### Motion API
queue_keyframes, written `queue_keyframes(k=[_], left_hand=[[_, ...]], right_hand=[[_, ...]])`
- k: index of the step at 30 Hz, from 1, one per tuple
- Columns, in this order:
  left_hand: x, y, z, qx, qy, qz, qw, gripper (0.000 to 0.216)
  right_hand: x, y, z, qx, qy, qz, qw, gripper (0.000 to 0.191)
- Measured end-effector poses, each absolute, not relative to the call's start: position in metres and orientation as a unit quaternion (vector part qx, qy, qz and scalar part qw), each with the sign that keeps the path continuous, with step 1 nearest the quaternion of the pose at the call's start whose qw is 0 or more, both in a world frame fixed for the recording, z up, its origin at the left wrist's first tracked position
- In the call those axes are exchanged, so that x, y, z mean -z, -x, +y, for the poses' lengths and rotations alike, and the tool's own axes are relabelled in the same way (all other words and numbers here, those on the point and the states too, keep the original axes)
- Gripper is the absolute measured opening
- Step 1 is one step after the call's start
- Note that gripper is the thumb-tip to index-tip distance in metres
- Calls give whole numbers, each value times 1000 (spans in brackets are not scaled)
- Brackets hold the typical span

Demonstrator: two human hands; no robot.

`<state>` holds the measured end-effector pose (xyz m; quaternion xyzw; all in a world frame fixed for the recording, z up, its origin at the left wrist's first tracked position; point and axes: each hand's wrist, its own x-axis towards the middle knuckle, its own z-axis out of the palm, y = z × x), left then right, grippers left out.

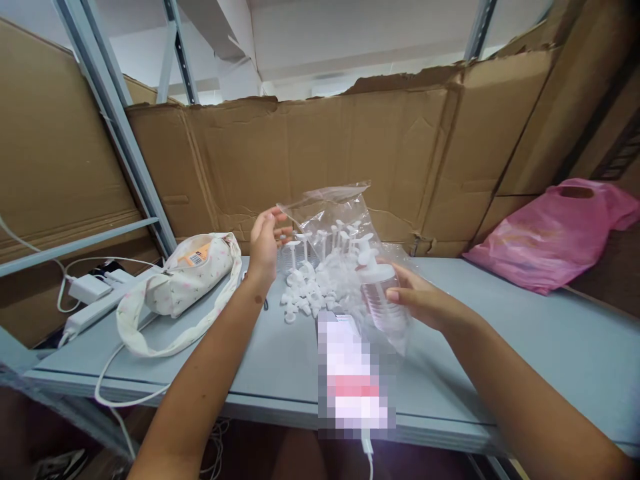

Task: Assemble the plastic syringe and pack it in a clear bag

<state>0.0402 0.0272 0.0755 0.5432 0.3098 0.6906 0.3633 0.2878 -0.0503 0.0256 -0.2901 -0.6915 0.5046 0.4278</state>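
My right hand is wrapped round a clear ribbed bottle with a white lid and a white pump-like top. The bottle is tilted slightly, with clear film around it. A clear plastic bag spreads open above the shelf. My left hand holds the bag's left edge with curled fingers. Below and behind the bag lies a pile of small white plastic parts. Several white stemmed pieces stand upright behind the pile, partly seen through the film.
A phone with a blurred screen lies at the front edge, a white cable plugged in. To the left are a floral cloth bag and a power strip. A pink plastic bag sits right. Cardboard walls the back.
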Motion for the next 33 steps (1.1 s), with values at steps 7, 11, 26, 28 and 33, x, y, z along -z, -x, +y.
queue_keyframes(k=[7,11,26,28,33], left_hand=[[-29,-27,22,-244,-881,391,106,29],[-15,-36,18,-143,-935,322,36,29],[10,-58,24,-108,-922,371,-15,36],[9,-59,23,-105,-916,386,-16,38],[1,-60,21,-133,-896,424,-15,35]], right_hand=[[-35,-305,-45,-516,322,-668,429,44],[-47,-312,-42,-487,368,-645,458,31],[-33,-327,-45,-421,405,-744,324,38],[-34,-328,-47,-418,407,-757,293,36],[-34,-331,-47,-393,408,-780,264,33]])
